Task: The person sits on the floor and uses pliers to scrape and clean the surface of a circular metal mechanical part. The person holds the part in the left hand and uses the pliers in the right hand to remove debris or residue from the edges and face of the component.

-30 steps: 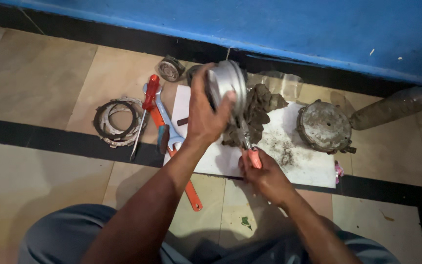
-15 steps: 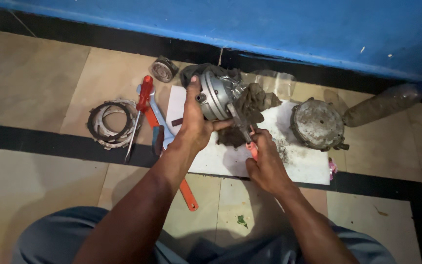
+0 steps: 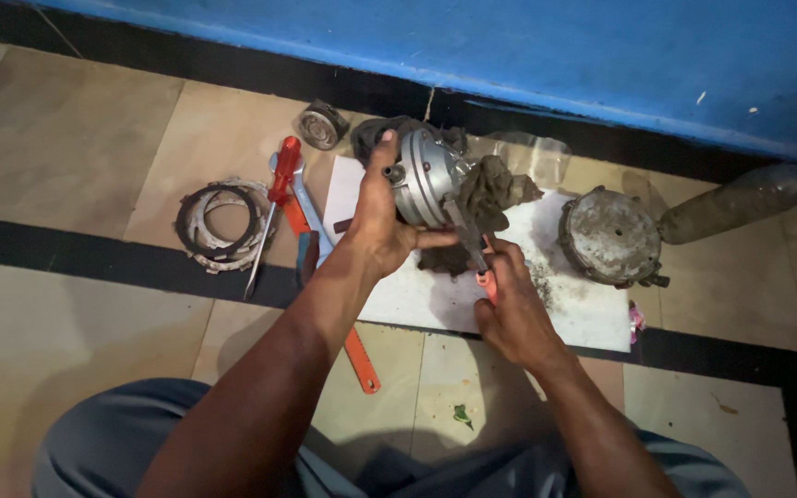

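Tilted further onto its edge since half a second ago, the round metal housing (image 3: 426, 180) sits in the left hand (image 3: 382, 226), whose grip is closed around its near rim with the thumb on top. Just right of it, the right hand (image 3: 509, 309) is wrapped tight on an orange-handled screwdriver (image 3: 474, 247), tip against the housing. A dirty rag (image 3: 491, 192) hangs beside it, over a white sheet (image 3: 435, 295) on the floor. Farther right lies a grimy round cover (image 3: 609, 237).
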